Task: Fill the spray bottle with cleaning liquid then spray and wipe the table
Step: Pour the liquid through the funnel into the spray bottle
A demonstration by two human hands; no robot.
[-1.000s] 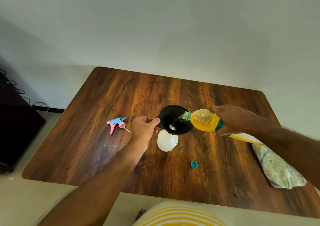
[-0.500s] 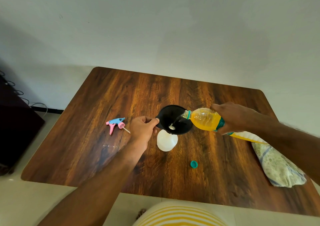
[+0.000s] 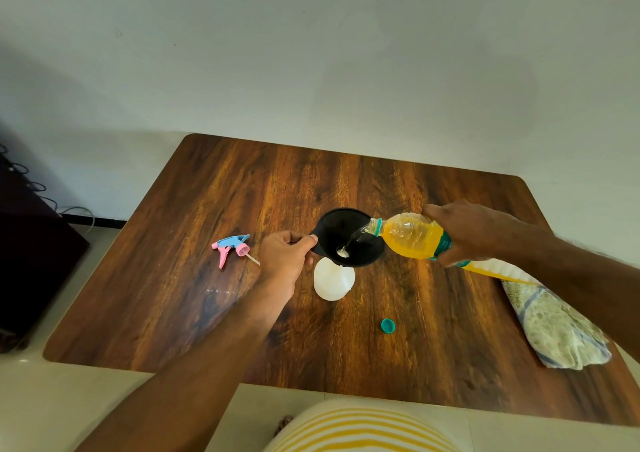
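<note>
Dark cabinet (image 3: 31, 261) off to the left with some cables (image 3: 34, 188) behind it, I think, plain white wall (image 3: 311, 53).

Soft daylight, faint wall shadows (edges warped).

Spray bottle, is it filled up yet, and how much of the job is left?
Not yet. Done: the green cap is off and the spray head lies aside. Now: the right hand pours the yellow bottle into the black funnel, steadied by the left hand, over the white spray bottle. Left: screwing on, spraying, wiping with the cloth.
</note>
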